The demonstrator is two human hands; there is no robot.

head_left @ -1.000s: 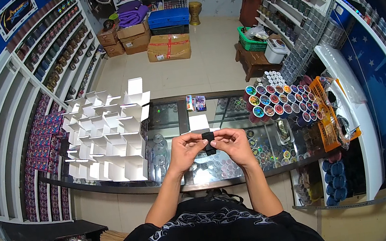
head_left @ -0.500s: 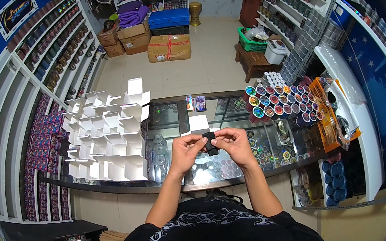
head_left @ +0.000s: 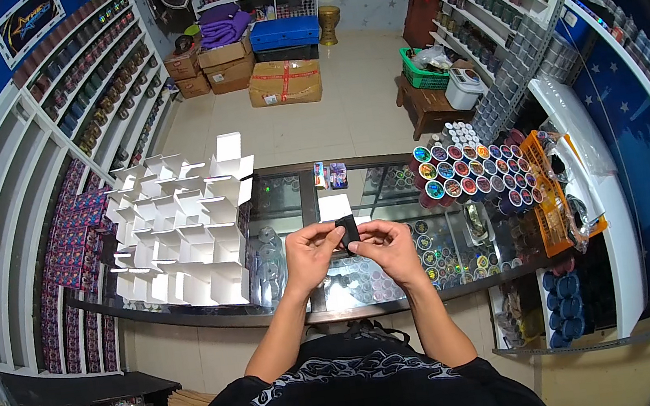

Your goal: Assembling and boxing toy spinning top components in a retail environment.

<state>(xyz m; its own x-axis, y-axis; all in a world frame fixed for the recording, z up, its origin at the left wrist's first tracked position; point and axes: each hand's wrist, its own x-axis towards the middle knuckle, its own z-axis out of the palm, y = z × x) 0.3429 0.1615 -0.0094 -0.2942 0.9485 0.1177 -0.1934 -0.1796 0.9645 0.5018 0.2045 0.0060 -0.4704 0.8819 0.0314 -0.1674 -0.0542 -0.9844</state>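
A small black box (head_left: 348, 231) with a white flap standing up at its far side is held between both hands, just above the glass counter (head_left: 293, 207) and in front of the person's chest. The left hand (head_left: 311, 252) pinches the left side of the box with thumb and fingers pressed together. The right hand (head_left: 386, 246) grips the right side, its fingers curled around the edge.

To the left on the counter lies a large group of white folded cartons (head_left: 180, 222), open and touching one another. To the right stand many round jars with coloured lids (head_left: 473, 171), close together, and beside them an orange basket (head_left: 549, 190). Two small colourful packs (head_left: 330, 175) lie at the far edge of the counter. Beyond the counter, brown cardboard boxes (head_left: 284, 82) rest on the floor, near a blue crate (head_left: 284, 32).
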